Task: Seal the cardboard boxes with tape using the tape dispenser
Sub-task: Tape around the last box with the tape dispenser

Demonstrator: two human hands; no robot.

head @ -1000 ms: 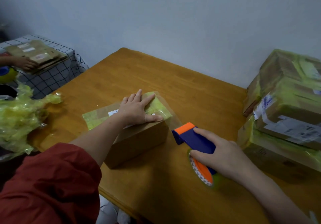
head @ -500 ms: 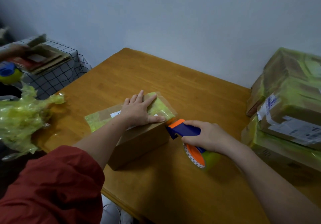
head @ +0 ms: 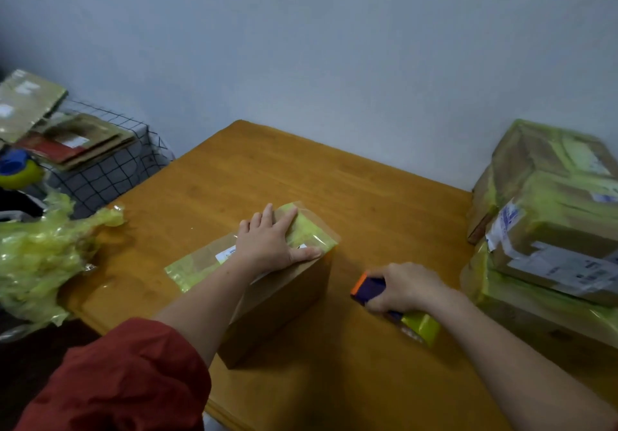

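Observation:
A small brown cardboard box with yellow-green tape across its top lies in the middle of the wooden table. My left hand presses flat on the box's top, fingers straight, thumb along the right edge. My right hand grips the blue and orange tape dispenser a short way right of the box, apart from it. The yellow-green tape roll sticks out below the hand.
Taped cardboard boxes are stacked at the table's right edge. Crumpled yellow-green plastic film lies at the left edge. Beyond it, a checked-cloth surface holds flattened cardboard. A wall backs the table.
My right hand brought the dispenser up against the box's right end, then pulled it back to the right. The left hand stayed on the box. The view tilted upward.

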